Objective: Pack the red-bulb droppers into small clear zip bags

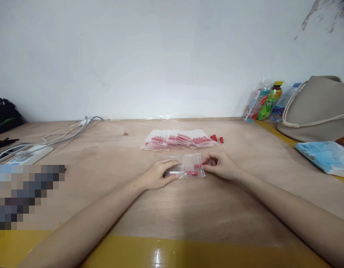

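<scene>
A small clear zip bag (188,168) with red-tipped pieces inside lies on the wooden table (172,208) between my hands. My left hand (160,174) rests on the bag's left end, fingers curled and pressing it down. My right hand (220,165) pinches a red-tipped piece at the bag's right opening. Just beyond, a row of filled clear bags (176,140) holds more red pieces. Three loose red-tipped pieces (216,139) lie at the right end of that row.
Drink bottles (268,100) and a beige bag (318,108) stand at the back right, with a blue packet (327,156) in front. White cables (68,134) and a device (23,154) lie at the left. A yellow strip (172,253) edges the table's front.
</scene>
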Demonstrator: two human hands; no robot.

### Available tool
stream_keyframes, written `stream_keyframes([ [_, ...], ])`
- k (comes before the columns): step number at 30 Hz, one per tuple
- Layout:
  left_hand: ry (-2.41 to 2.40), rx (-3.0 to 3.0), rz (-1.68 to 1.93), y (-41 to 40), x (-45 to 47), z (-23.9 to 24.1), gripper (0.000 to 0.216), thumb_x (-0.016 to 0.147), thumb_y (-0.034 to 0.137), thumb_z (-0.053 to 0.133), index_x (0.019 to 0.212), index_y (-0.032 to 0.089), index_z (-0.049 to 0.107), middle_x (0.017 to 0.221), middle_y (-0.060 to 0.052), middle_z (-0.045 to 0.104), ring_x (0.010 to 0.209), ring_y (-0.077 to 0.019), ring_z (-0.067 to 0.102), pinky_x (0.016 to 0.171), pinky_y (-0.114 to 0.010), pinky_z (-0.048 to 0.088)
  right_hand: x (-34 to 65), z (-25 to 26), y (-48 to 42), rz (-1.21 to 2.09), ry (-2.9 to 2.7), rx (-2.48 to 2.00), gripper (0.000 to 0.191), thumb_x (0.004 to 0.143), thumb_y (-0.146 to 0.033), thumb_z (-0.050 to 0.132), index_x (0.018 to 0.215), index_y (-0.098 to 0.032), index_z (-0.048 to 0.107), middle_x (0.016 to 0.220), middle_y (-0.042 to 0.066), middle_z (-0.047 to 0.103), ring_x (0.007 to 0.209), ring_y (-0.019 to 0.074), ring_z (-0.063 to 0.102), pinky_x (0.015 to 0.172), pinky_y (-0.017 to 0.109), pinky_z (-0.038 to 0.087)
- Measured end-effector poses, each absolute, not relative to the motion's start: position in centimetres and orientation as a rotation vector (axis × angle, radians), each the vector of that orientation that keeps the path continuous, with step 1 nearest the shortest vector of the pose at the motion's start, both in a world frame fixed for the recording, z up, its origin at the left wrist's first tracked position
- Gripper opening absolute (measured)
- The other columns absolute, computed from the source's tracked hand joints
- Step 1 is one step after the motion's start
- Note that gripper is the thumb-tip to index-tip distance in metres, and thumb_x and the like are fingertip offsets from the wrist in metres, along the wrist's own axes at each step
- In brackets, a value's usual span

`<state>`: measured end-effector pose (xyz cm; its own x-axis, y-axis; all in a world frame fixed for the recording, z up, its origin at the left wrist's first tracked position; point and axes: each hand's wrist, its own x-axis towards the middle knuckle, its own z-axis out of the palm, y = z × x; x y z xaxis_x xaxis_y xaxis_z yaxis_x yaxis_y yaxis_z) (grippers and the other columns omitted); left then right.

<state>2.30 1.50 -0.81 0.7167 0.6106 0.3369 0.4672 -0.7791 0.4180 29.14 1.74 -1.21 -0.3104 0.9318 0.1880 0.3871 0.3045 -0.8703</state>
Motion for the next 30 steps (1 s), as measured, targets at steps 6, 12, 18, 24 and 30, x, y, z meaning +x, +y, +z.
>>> stream_keyframes([
  [6, 0.847, 2.627, 0.667, 1.5, 2.3, -0.8, 0.042, 0.085, 0.033, 0.055, 0.124, 0.019, 0.049, 0.123, -0.01, 0.056, 0.115, -0.0229, 0.05, 0.098, -0.039, 0.041, 28.1, -2.5, 1.4, 1.028, -1.873, -1.15, 0.026, 0.07, -0.04, 0.06, 0.079, -0.016, 0.067, 0.06, 0.0, 0.059, 0.053, 0.0103, 0.049, 0.05, 0.023, 0.037],
  [12, 0.833, 2.615, 0.667, 1.5, 2.3, -0.9, 0.038, 0.085, 0.031, 0.055, 0.121, 0.019, 0.053, 0.122, -0.009, 0.057, 0.116, -0.0216, 0.05, 0.1, -0.038, 0.041, 28.8, -1.0, 1.5, 1.029, -1.823, -1.186, 0.03, 0.075, -0.041, 0.053, 0.086, -0.017, 0.065, 0.077, 0.005, 0.067, 0.071, 0.0175, 0.061, 0.063, 0.029, 0.047],
  [18, 0.834, 2.574, 0.685, 1.8, 2.2, -1.2, 0.034, 0.084, 0.032, 0.057, 0.115, 0.018, 0.059, 0.123, -0.01, 0.056, 0.114, -0.0221, 0.053, 0.098, -0.038, 0.043, 34.0, -0.4, 4.6, 0.116, -1.679, -1.751, 0.027, 0.072, -0.035, 0.055, 0.089, -0.015, 0.062, 0.086, 0.009, 0.065, 0.075, 0.0205, 0.059, 0.063, 0.03, 0.043],
  [24, 0.827, 2.575, 0.694, 1.8, 2.3, -1.1, 0.034, 0.084, 0.032, 0.057, 0.115, 0.018, 0.059, 0.12, -0.01, 0.058, 0.112, -0.0218, 0.053, 0.096, -0.039, 0.044, 37.0, -2.0, 6.9, 0.234, -1.625, -2.01, 0.042, 0.069, -0.031, 0.058, 0.106, -0.011, 0.055, 0.078, 0.009, 0.066, 0.076, 0.0213, 0.061, 0.062, 0.028, 0.043],
  [30, 0.827, 2.587, 0.685, 1.7, 2.3, -0.9, 0.034, 0.084, 0.032, 0.056, 0.116, 0.019, 0.058, 0.12, -0.01, 0.057, 0.112, -0.0218, 0.053, 0.097, -0.039, 0.043, 37.2, -1.5, 7.1, 0.19, -1.688, -2.132, 0.039, 0.067, -0.026, 0.06, 0.101, -0.009, 0.058, 0.079, 0.015, 0.065, 0.074, 0.0267, 0.062, 0.059, 0.032, 0.043],
])
